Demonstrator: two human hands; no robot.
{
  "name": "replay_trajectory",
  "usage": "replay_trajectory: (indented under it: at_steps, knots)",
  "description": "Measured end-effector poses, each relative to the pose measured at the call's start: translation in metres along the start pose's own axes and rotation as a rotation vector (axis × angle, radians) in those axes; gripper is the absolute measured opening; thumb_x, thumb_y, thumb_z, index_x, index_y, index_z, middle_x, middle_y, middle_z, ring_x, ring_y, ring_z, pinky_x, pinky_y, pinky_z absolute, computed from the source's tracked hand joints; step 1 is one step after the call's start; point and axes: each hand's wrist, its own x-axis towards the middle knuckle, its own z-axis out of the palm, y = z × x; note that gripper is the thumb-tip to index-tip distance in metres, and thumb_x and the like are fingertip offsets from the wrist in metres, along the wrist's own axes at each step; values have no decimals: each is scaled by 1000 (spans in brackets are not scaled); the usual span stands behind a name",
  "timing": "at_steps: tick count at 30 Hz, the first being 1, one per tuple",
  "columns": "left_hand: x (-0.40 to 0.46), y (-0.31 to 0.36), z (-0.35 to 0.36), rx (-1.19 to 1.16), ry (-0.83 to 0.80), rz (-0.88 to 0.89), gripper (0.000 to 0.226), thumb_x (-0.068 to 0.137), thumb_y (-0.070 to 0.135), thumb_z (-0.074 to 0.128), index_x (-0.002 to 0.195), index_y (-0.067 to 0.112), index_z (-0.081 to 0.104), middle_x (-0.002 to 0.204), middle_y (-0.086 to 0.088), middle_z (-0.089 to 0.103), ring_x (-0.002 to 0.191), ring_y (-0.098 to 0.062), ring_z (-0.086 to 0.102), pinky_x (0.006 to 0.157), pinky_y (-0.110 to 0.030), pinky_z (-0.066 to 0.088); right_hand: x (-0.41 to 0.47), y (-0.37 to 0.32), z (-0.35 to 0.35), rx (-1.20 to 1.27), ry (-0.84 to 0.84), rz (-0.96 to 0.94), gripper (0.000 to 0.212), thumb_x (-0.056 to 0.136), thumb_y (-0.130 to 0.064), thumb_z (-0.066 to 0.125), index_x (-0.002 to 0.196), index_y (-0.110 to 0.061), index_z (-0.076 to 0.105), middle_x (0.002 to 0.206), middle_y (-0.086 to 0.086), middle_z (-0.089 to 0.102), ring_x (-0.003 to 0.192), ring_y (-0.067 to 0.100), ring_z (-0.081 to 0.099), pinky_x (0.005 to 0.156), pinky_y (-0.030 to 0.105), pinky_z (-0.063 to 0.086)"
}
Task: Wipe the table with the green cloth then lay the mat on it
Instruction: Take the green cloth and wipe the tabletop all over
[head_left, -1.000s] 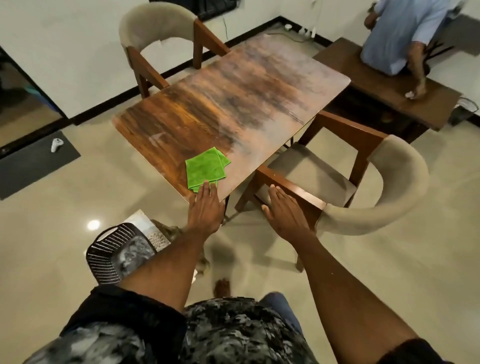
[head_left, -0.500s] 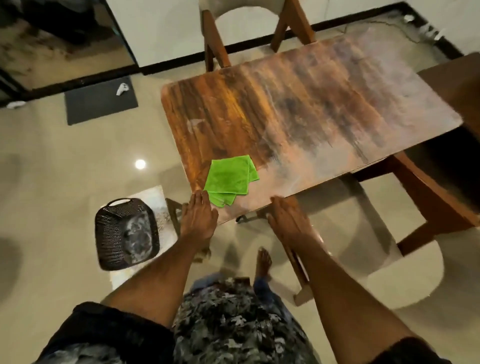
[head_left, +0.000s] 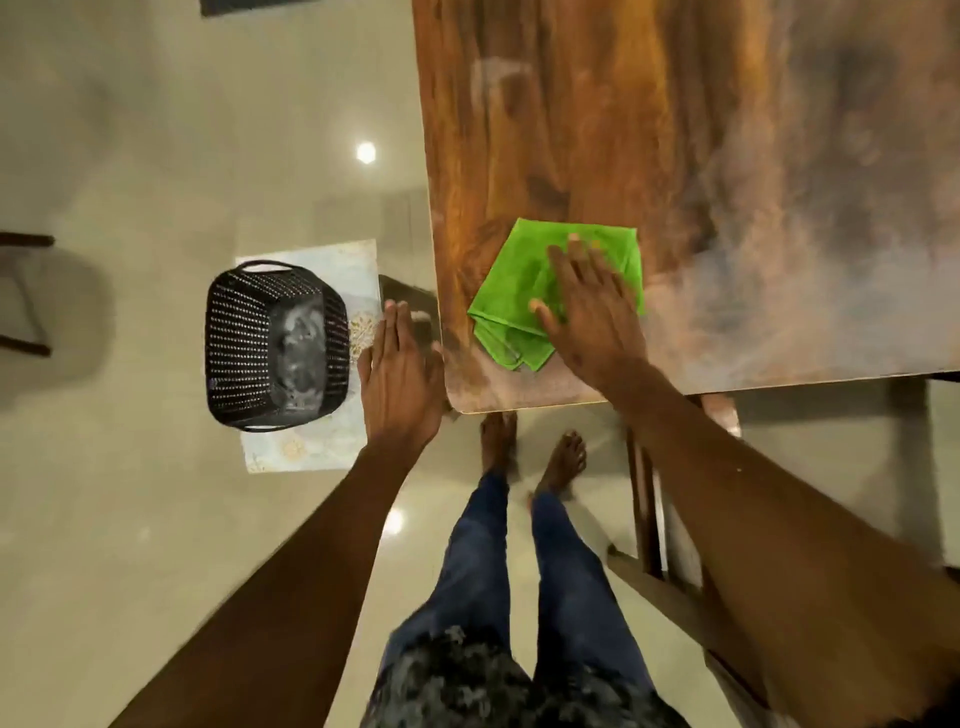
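Now our cloth (head_left: 524, 291) lies folded on the table (head_left: 701, 156), close to its near left corner, and our right hand (head_left: 587, 317) is laid flat on top of it, fingers (head_left: 558, 260) straight and a little spread, thumb out to the left; nothing is pinched. We judge this to be the very start of the wiping: the cloth is only just covered and most of the wood beyond it is pale and dusty. Our left hand (head_left: 400, 379) hovers off the table's left edge, fingers straight and close together, holding nothing. Below it on the floor sits a black basket (head_left: 275, 345) on a pale patterned sheet (head_left: 311, 447), which may be the mat, though we cannot tell. Next we should press down and sweep the cloth away from us across the dull patches, keeping the palm flat so the folds do not bunch. The mat comes after.
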Motion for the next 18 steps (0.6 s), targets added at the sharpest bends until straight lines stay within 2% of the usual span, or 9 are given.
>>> replay_trajectory:
  at_steps: [4, 8, 11, 14, 18]
  knots:
    - [21, -12, 28, -126, 119, -35, 63, 115, 37, 36, 170, 9, 24, 178, -7, 25, 165, -21, 23, 130, -45, 19, 27, 4, 39, -38, 131, 100, 71, 109, -64, 34, 172, -32, 22, 181, 12, 2, 168, 36, 0, 133, 61, 2]
    - [30, -22, 50, -222, 182, -45, 61, 115, 39, 32, 170, 11, 26, 177, -4, 27, 164, -18, 23, 131, -44, 17, 42, -46, 77, -126, 246, 218, 78, 107, -68, 25, 172, -25, 21, 178, 24, 8, 165, 46, 7, 131, 68, 7]
    - [32, -25, 58, -311, 223, -52, 59, 117, 37, 32, 170, 13, 27, 176, -2, 29, 164, -15, 23, 132, -41, 16, 28, -78, 105, -168, 275, 134, 80, 108, -68, 26, 172, -21, 19, 177, 25, 12, 165, 47, 11, 130, 67, 8]
    - [37, -21, 59, -378, 275, -66, 55, 118, 30, 35, 169, 11, 29, 175, -3, 32, 164, -15, 25, 134, -42, 18, -7, -84, 123, -161, 239, 21, 83, 108, -70, 31, 173, -22, 13, 179, 22, 3, 166, 44, 4, 131, 66, 7]
    - [49, -3, 54, -404, 257, -4, 58, 116, 33, 33, 170, 15, 27, 177, 2, 27, 164, -8, 20, 131, -21, 7, -55, -70, 129, -185, 150, 8, 88, 105, -72, 39, 174, -25, 10, 180, 18, -1, 167, 40, 0, 133, 61, 6]
